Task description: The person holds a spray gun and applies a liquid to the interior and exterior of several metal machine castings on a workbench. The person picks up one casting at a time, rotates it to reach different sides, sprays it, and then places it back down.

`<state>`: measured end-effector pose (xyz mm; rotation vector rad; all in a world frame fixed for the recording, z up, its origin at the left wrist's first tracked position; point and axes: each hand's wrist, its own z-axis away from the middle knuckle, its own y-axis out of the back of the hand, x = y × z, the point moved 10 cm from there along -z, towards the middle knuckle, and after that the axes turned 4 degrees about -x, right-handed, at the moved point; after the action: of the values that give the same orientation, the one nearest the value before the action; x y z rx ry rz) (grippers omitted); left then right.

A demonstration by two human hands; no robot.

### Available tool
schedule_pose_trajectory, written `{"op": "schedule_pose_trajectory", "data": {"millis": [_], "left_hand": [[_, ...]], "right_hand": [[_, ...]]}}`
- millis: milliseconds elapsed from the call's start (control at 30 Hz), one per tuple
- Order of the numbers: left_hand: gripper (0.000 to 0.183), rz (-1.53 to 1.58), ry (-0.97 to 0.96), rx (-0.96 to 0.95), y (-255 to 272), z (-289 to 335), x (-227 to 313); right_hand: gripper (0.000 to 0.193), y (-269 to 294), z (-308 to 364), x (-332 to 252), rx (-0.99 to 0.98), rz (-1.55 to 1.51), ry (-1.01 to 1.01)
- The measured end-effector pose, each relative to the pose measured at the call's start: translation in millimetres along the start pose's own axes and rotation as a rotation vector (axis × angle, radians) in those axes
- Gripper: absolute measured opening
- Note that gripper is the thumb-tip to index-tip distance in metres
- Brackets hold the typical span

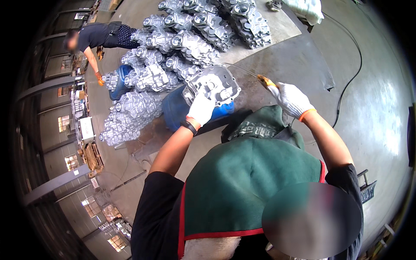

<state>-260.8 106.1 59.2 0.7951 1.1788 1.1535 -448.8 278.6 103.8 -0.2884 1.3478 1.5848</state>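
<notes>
A hollow silver metal housing casting (229, 86), its open side facing up, rests on a blue support (174, 108) at the work table. My left hand (201, 109), in a white knit glove, grips the casting's near left part, its fingers partly hidden. To the right, my right hand (291, 99), also gloved, is closed around the yellow-orange handle (265, 81) of a slim tool. The tool's thin metal shaft (242, 69) points left toward the far rim of the casting. Whether its tip touches the rim, I cannot tell.
Stacked silver castings (190, 45) crowd the table's far and left sides, with another pile (134, 112) nearer. At far left a co-worker (102, 37) reaches toward a casting by a blue container (119, 89). A black cable (360, 56) curves across the floor at right.
</notes>
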Motion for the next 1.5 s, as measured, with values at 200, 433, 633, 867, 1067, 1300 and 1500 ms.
{"op": "schedule_pose_trajectory", "data": {"millis": [200,433,633,867,1067,1300,1500], "left_hand": [[0.019,0.097,0.086,-0.157,-7.8,15.2,4.2],[0.02,0.132,0.138,-0.07,2.1,20.9,2.9],[0.019,0.196,0.133,0.002,8.3,31.6,3.7],[0.019,0.331,0.203,0.124,25.7,43.2,-0.1],[0.018,0.266,0.185,0.084,16.7,66.2,-20.2],[0.056,0.219,0.414,0.174,39.9,86.5,-44.1],[0.047,0.314,0.524,0.218,6.4,95.7,-57.3]], "right_hand": [[0.064,-59.9,14.9,6.8,-0.414,-0.683,-0.225],[0.053,-76.4,-18.3,-54.1,-0.288,-0.203,0.248],[0.056,-87.2,-19.5,-57.9,-0.273,-0.19,0.154],[0.051,-66.0,23.2,-36.7,-0.412,-0.088,0.098],[0.05,-30.6,21.7,-42.1,-0.355,-0.096,0.038],[0.043,55.0,17.3,-34.8,-0.132,0.054,-0.012],[0.04,10.8,24.1,-119.6,-0.572,-0.124,0.133]]}}
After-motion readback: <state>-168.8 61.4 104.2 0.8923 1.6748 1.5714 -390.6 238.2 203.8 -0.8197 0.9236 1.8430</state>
